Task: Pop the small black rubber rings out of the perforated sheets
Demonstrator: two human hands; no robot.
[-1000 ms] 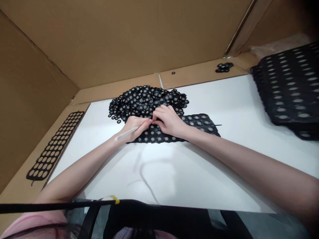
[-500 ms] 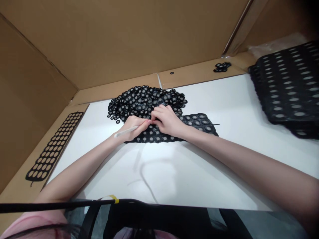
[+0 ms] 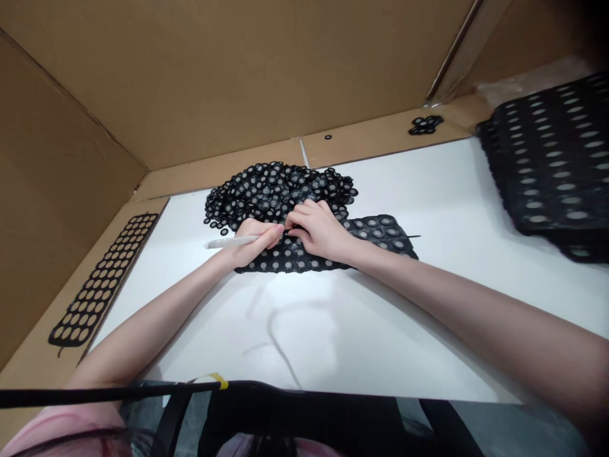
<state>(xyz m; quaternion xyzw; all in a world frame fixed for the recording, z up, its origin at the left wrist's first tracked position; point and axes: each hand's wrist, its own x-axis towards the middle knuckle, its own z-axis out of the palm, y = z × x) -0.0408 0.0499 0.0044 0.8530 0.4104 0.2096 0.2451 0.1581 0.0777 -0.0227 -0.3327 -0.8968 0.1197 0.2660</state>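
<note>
A black rubbery sheet [image 3: 380, 232] with rows of pale round centres lies on the white board, a thin black tail at its right end. Over its left part, my left hand [image 3: 254, 241] is closed around a white pen-like tool [image 3: 229, 242], whose tip is hidden near the fingers. My right hand [image 3: 316, 227] rests on the sheet beside it, fingers curled down and pinched close to the left fingertips. What the right fingers hold, if anything, is hidden. Directly behind both hands is a heap of small black rings [image 3: 280, 187] with pale centres.
A black strip with punched-out holes [image 3: 107, 276] lies on cardboard at left. Stacked black sheets [image 3: 552, 158] stand at right. A small ring cluster [image 3: 425, 124] and a single ring [image 3: 328, 137] lie along the back. Cardboard walls [image 3: 214, 76] enclose the white board [image 3: 380, 343].
The pen-like tool in my left hand has swung flatter, its rear end moving left and up. My left hand has shifted slightly left; my right hand is nearly still.
</note>
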